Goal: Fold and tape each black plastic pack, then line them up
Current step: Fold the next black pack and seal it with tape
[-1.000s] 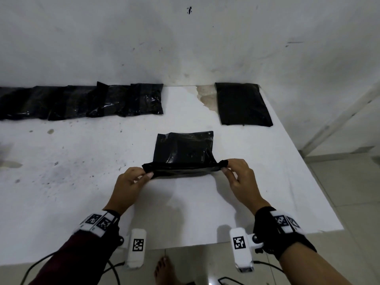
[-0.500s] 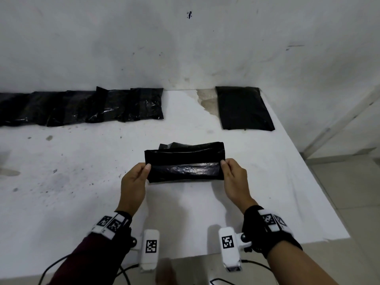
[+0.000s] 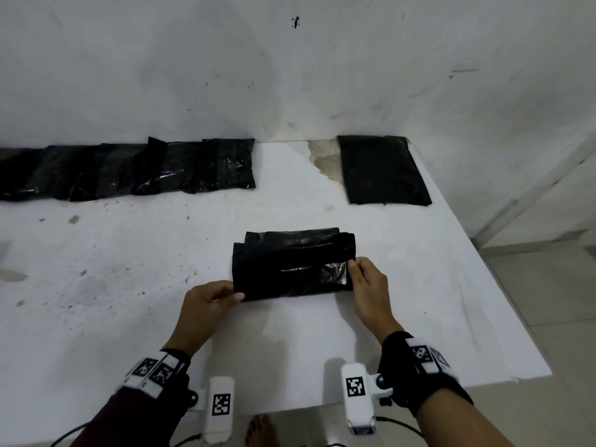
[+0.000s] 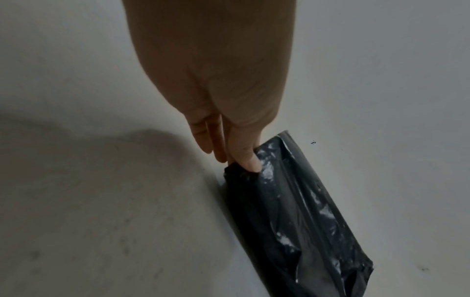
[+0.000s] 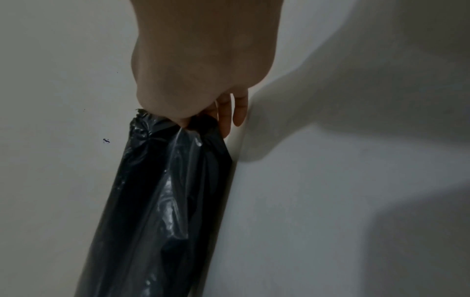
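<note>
A black plastic pack (image 3: 292,264) lies folded over on the white table (image 3: 129,301) in front of me. My left hand (image 3: 225,296) pinches its near left corner, thumb on top; the left wrist view shows the thumb pressed into the pack (image 4: 292,211) and my left hand (image 4: 244,160) at its end. My right hand (image 3: 356,274) pinches the right edge; in the right wrist view my right hand (image 5: 193,120) grips the crumpled end of the pack (image 5: 162,201). A row of several folded black packs (image 3: 129,169) lies along the wall at the back left.
One flat black pack (image 3: 382,171) lies at the back right corner beside a brown stain (image 3: 322,156). The table's right edge (image 3: 483,269) drops to a tiled floor. A bare foot (image 3: 259,430) shows below the near edge.
The pack's near edge was lifted and folded over away from me; the pack now lies as a shorter doubled strip. Both hands moved with it and still pinch its ends.
</note>
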{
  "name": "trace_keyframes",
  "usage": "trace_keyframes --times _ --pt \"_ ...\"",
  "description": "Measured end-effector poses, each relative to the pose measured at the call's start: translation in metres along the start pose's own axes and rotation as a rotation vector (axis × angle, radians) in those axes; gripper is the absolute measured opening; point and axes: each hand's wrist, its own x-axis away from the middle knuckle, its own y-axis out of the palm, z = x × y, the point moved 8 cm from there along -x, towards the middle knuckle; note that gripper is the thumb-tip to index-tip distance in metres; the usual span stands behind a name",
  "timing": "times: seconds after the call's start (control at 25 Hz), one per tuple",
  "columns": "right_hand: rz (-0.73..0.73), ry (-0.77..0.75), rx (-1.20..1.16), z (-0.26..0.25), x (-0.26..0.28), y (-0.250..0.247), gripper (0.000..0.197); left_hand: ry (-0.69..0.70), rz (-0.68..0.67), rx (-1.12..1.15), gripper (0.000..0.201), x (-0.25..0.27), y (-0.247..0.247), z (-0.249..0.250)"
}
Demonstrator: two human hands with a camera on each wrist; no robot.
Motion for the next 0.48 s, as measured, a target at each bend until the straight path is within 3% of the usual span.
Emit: trace_keyframes --times 0.2,0.28,0.4,0.48 --pt "-0.074 -0.004 0.086 0.009 0.001 -0.004 0.022 -0.057 -0.025 -0.021 0.034 0.002 -0.004 -0.002" --pt "-0.059 -0.004 0.098 0.007 0.002 -0.005 0.019 -0.096 -0.068 0.005 0.027 0.002 -0.002 -0.002" --pt "-0.049 -0.001 0.118 0.001 0.004 -0.004 0.02 -0.168 -0.08 0.075 0.052 0.002 0.002 -0.008" --pt "-0.045 0.001 0.124 -0.002 0.006 -0.003 0.029 -0.21 -0.011 0.039 0.055 -0.001 0.002 -0.011"
